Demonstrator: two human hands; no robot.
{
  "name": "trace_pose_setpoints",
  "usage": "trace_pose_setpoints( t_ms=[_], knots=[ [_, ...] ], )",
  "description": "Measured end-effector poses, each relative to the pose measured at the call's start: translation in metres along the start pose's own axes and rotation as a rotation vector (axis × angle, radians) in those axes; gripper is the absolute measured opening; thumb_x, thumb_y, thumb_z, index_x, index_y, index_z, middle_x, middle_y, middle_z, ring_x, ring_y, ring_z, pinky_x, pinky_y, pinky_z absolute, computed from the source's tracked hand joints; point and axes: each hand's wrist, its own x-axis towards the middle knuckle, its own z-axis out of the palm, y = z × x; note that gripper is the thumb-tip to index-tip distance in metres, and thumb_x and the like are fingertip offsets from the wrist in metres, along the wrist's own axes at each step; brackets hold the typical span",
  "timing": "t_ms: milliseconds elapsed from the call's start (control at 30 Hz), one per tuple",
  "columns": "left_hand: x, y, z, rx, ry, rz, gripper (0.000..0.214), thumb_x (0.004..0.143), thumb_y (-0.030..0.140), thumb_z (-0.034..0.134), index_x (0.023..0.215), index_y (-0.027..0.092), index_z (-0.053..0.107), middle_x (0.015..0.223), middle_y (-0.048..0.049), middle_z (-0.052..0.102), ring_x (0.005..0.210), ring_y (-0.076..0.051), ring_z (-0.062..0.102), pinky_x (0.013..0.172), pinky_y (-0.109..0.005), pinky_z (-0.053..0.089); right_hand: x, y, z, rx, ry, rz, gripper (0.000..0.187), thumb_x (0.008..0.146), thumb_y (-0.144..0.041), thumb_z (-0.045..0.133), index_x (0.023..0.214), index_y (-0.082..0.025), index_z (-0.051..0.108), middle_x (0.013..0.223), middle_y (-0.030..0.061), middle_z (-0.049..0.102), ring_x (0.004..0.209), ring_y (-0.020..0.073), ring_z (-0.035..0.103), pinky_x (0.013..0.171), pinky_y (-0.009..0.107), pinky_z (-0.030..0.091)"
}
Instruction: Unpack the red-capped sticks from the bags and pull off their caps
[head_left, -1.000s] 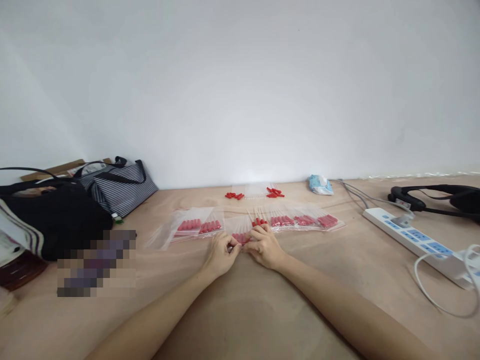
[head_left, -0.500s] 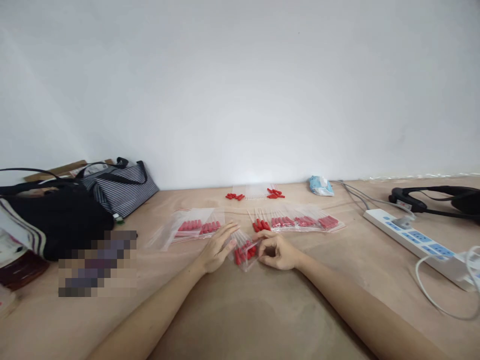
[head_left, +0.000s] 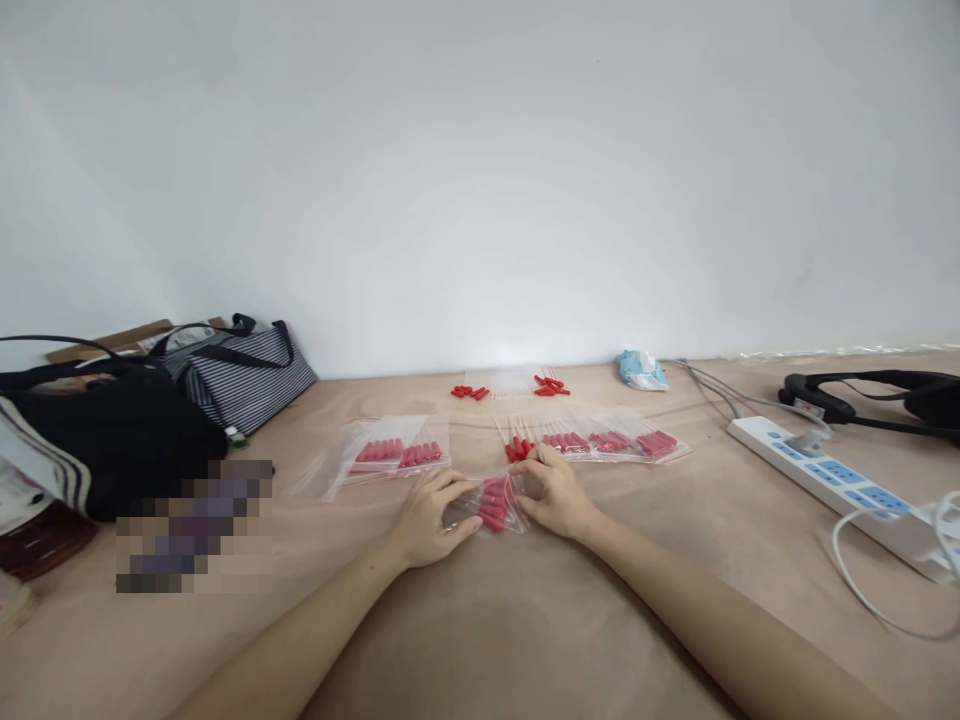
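Observation:
Between my hands, low over the tabletop, is a small clear plastic bag (head_left: 513, 516) with several red-ended pieces (head_left: 493, 505) stacked in it. My left hand (head_left: 435, 518) grips the bag's left side, thumb below and fingers above. At the right edge, my right hand (head_left: 556, 492) has its thumb and forefinger closed on the plastic. Just beyond my right fingers lie loose thin sticks with red ends (head_left: 517, 450). Filled clear bags (head_left: 611, 442) with red-ended sticks lie to the right, and more filled bags (head_left: 401, 455) lie to the left.
Loose red pieces (head_left: 551, 386) and thin pale sticks (head_left: 511, 392) lie near the wall. A blue-white packet (head_left: 643, 370), a power strip (head_left: 832, 485) with cables and a black headset (head_left: 847, 400) are on the right. A striped bag (head_left: 251, 375) and a black bag (head_left: 142, 440) stand left.
My left hand has come down and closed on the bag's left side. The bag has turned, so the red ends now lie stacked sideways. My right hand still holds its right edge.

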Motion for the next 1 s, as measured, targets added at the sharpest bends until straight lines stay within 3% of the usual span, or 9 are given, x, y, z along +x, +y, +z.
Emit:
trace_pose_setpoints(
  t_ms=[133,233,300,433,567,767,1000],
  knots=[
    [-0.001,-0.004,-0.005,-0.105,-0.071,-0.013,0.036,0.069,0.032,0.060,0.102,0.019,0.059,0.086,-0.0043,0.059,0.074,-0.016,0.054,0.071,-0.030,0.045,0.003,-0.010,0.001,0.174,-0.120,0.136,0.021,0.067,-0.010,0.056,0.085,-0.016,0.064,0.069,0.0001,0.054,0.058,0.0096,0.047,0.056,0.022,0.040],
    [-0.001,-0.007,-0.006,-0.150,-0.086,0.006,0.035,0.069,0.030,0.060,0.102,0.020,0.058,0.095,-0.0056,0.057,0.086,-0.019,0.054,0.078,-0.032,0.044,0.006,-0.017,0.001,0.266,-0.123,0.281,0.008,0.069,-0.016,0.057,0.073,-0.016,0.064,0.062,-0.0012,0.056,0.052,0.0085,0.045,0.052,0.021,0.038],
    [-0.001,-0.008,-0.005,-0.166,-0.080,0.030,0.038,0.069,0.028,0.060,0.106,0.021,0.056,0.106,-0.0070,0.054,0.097,-0.021,0.051,0.085,-0.035,0.042,0.007,-0.019,0.001,0.316,-0.145,0.316,0.010,0.070,-0.021,0.058,0.076,-0.016,0.065,0.064,-0.0009,0.059,0.053,0.0089,0.046,0.052,0.021,0.039],
    [-0.001,-0.009,0.000,-0.224,-0.098,0.044,0.039,0.073,0.024,0.055,0.112,0.020,0.051,0.109,-0.0071,0.056,0.098,-0.019,0.053,0.086,-0.033,0.042,0.010,-0.016,0.002,0.354,-0.229,0.251,0.020,0.069,-0.024,0.061,0.087,-0.017,0.065,0.077,0.0005,0.061,0.064,0.0112,0.051,0.059,0.022,0.040],
    [-0.002,-0.010,0.002,-0.213,-0.043,0.007,0.034,0.076,0.025,0.052,0.110,0.019,0.052,0.104,-0.0065,0.060,0.093,-0.018,0.056,0.083,-0.032,0.044,0.010,-0.014,0.004,0.303,-0.334,0.165,0.021,0.062,-0.026,0.069,0.079,-0.017,0.063,0.071,-0.0016,0.058,0.066,0.0116,0.051,0.061,0.022,0.039],
    [-0.003,-0.012,0.004,-0.207,-0.025,0.001,0.031,0.076,0.024,0.052,0.107,0.019,0.054,0.103,-0.0059,0.061,0.094,-0.017,0.056,0.084,-0.032,0.044,0.008,-0.023,0.005,0.111,-0.256,0.117,0.031,0.057,-0.030,0.074,0.082,-0.018,0.061,0.078,0.0007,0.056,0.074,0.0146,0.050,0.068,0.025,0.039],
    [-0.002,-0.012,0.004,-0.220,-0.034,-0.010,0.031,0.076,0.021,0.051,0.106,0.018,0.055,0.102,-0.0064,0.062,0.092,-0.017,0.057,0.083,-0.032,0.045,0.006,-0.025,0.010,0.190,-0.183,0.004,0.035,0.067,-0.030,0.067,0.102,-0.023,0.060,0.089,0.0025,0.061,0.080,0.0160,0.054,0.074,0.027,0.040]
  ],
)
